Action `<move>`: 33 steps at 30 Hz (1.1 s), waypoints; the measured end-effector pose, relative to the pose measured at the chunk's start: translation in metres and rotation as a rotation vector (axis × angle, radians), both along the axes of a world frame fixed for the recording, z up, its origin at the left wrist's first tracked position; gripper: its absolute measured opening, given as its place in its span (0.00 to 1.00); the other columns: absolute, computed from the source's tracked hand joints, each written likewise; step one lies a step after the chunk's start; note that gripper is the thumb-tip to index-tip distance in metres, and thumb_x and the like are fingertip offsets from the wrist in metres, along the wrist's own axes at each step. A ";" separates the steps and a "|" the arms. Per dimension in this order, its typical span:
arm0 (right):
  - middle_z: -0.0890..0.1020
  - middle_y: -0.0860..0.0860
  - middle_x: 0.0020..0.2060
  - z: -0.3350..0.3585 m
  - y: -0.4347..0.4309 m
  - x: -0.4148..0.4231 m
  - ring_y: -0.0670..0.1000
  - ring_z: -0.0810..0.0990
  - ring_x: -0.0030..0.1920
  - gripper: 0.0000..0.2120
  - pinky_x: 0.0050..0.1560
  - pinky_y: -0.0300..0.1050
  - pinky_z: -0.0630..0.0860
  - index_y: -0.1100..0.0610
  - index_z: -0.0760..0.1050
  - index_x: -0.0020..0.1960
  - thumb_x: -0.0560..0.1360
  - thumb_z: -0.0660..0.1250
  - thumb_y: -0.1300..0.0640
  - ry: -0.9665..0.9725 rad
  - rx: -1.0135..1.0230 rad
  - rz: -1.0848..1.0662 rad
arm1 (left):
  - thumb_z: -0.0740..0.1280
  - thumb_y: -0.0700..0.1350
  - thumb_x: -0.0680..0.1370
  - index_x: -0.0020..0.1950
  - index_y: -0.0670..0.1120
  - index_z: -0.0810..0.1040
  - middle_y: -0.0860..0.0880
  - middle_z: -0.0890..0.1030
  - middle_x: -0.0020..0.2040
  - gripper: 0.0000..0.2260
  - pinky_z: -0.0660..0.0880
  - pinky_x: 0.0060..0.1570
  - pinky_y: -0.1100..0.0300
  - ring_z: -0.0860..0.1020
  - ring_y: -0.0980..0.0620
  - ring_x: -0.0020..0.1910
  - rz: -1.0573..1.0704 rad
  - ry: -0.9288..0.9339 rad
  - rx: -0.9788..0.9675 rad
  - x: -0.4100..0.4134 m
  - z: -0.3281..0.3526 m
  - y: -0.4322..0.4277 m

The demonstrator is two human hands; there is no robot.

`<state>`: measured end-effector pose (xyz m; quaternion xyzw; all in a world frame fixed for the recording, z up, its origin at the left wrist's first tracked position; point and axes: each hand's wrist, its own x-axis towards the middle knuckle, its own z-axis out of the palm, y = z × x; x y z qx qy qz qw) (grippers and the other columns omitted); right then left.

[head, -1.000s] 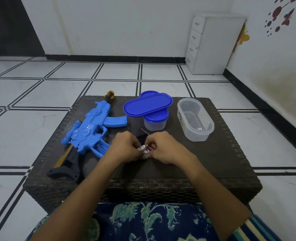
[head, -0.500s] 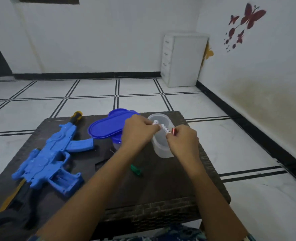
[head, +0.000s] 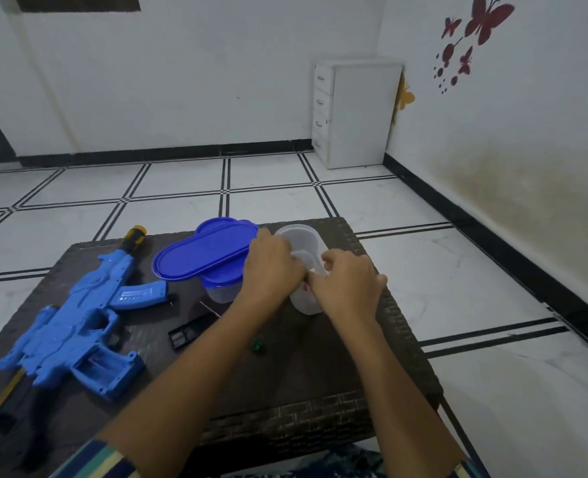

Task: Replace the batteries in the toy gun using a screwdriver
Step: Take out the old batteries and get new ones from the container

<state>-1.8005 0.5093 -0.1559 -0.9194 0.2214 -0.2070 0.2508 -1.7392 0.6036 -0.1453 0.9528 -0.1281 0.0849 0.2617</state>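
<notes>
Head view: left hand point(head: 272, 267) and right hand point(head: 346, 284) together over clear tub point(head: 299, 232), fingers point(head: 332, 258) curled, grasp impossible to tell.

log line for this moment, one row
left hand, right hand: together over clear container | grip: unclear | toy gun: on table, untouched

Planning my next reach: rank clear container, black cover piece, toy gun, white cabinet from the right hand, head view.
1. Clear container, under the right hand.
2. Black cover piece, left, mid-table.
3. Toy gun, far left.
4. White cabinet, at the back wall.
</notes>
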 end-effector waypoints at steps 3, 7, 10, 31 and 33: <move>0.79 0.50 0.59 -0.009 -0.007 0.000 0.52 0.73 0.59 0.16 0.55 0.50 0.73 0.53 0.77 0.61 0.74 0.70 0.52 -0.180 0.192 -0.038 | 0.65 0.50 0.76 0.60 0.45 0.77 0.45 0.74 0.57 0.16 0.70 0.55 0.51 0.73 0.48 0.54 0.048 -0.146 0.108 -0.001 0.021 0.034; 0.82 0.51 0.53 -0.022 -0.010 0.001 0.50 0.79 0.47 0.13 0.46 0.41 0.76 0.55 0.77 0.58 0.75 0.70 0.54 -0.076 0.423 0.015 | 0.68 0.57 0.72 0.71 0.47 0.63 0.43 0.63 0.73 0.32 0.56 0.68 0.31 0.62 0.40 0.71 0.052 0.293 0.549 0.011 0.027 0.100; 0.80 0.50 0.52 -0.023 -0.002 0.002 0.51 0.79 0.50 0.15 0.49 0.46 0.79 0.54 0.77 0.58 0.75 0.69 0.49 -0.079 0.339 -0.025 | 0.68 0.50 0.74 0.76 0.47 0.52 0.43 0.61 0.75 0.37 0.54 0.69 0.32 0.62 0.42 0.72 0.037 0.264 0.695 0.004 0.011 0.115; 0.81 0.51 0.36 -0.005 -0.012 -0.001 0.52 0.82 0.42 0.08 0.46 0.48 0.81 0.62 0.83 0.48 0.76 0.69 0.57 -0.301 0.512 -0.098 | 0.70 0.52 0.75 0.33 0.37 0.79 0.40 0.79 0.27 0.19 0.76 0.34 0.55 0.76 0.49 0.26 0.159 0.326 -0.688 -0.040 -0.019 0.012; 0.83 0.53 0.39 -0.011 -0.014 0.003 0.52 0.82 0.42 0.08 0.44 0.47 0.80 0.60 0.82 0.44 0.77 0.68 0.57 -0.261 0.445 -0.087 | 0.67 0.54 0.77 0.30 0.38 0.76 0.39 0.77 0.28 0.22 0.71 0.31 0.56 0.73 0.49 0.27 0.128 0.219 -0.498 -0.041 -0.020 0.011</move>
